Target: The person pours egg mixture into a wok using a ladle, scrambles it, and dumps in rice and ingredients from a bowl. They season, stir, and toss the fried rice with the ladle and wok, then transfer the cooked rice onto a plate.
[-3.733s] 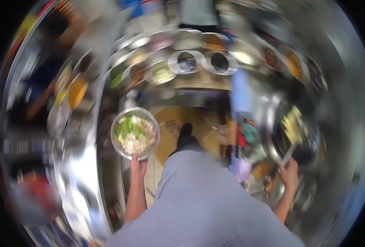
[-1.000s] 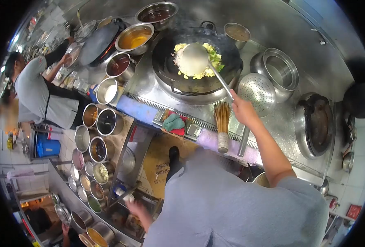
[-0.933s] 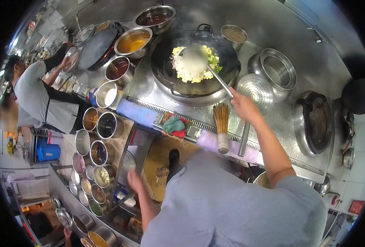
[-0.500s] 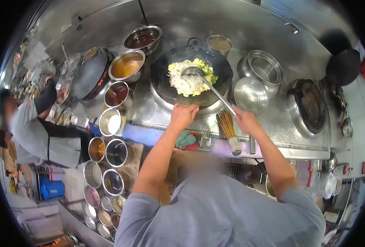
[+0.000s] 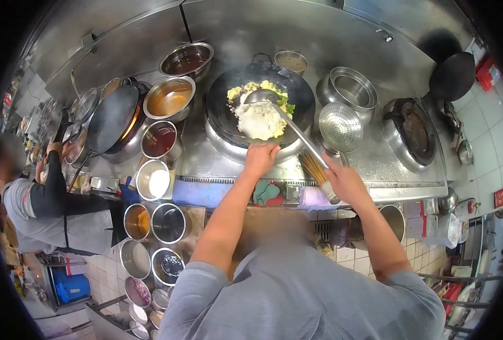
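Observation:
A dark wok (image 5: pixel 216 105) sits on the burner in front of me, holding white rice (image 5: pixel 258 122) with yellow egg and some green pieces. Fingers closed, my left hand (image 5: pixel 260 159) grips the wok's near edge; the part inside the grip is hidden. My right hand (image 5: pixel 345 180) is wrapped round the end of a long-handled metal ladle (image 5: pixel 301 136). The ladle's bowl rests on the food toward the far side of the wok. Below the right hand lies a bamboo wok brush (image 5: pixel 318 175), its bristles pointing to the wok.
Bowls of red sauce (image 5: pixel 188 61) and amber liquid (image 5: pixel 170 97) stand left of the wok, above several metal pots. A perforated skimmer (image 5: pixel 341 127) rests beside a steel pot (image 5: pixel 350 90) on the right. A co-worker (image 5: pixel 41 209) stands at another wok (image 5: pixel 114 119) on the left.
The rice has shifted toward the wok's near side, exposing more egg at the back. The ladle's bowl has turned slightly. The co-worker's arms have moved, and the whole view has shifted.

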A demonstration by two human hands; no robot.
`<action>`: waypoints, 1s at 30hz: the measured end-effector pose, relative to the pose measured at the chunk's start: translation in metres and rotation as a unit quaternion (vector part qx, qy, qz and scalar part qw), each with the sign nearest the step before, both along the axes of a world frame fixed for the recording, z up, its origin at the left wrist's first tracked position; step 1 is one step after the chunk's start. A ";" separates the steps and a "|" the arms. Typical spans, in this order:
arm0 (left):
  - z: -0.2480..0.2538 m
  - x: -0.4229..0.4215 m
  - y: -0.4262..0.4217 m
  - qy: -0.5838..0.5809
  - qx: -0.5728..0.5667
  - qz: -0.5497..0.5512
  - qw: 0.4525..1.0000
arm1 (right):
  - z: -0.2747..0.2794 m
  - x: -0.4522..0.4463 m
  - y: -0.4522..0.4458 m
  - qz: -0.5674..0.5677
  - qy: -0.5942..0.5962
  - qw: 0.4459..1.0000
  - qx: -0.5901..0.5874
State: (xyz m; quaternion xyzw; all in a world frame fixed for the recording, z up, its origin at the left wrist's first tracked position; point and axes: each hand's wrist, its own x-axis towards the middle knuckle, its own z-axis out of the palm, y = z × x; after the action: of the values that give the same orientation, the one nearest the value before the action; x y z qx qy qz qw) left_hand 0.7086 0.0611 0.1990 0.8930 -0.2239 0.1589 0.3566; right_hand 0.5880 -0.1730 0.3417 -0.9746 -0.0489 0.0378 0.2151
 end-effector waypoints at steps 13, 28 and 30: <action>0.006 0.003 0.018 0.033 0.022 -0.080 0.996 | -0.066 0.062 0.052 -0.072 -0.118 0.988 0.075; 0.001 0.006 0.014 0.069 0.050 -0.066 0.994 | -0.049 -0.047 0.020 -0.045 0.012 0.998 -0.047; 0.001 0.006 0.013 0.075 0.057 -0.067 0.993 | -0.068 0.005 0.024 -0.040 -0.007 0.999 -0.025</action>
State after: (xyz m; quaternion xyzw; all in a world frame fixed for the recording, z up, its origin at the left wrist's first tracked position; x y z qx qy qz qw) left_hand 0.7150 0.0743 0.2002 0.9042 -0.2649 0.0540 0.3307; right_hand 0.5934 -0.1486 0.2736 -0.9812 -0.0100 0.0238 0.1913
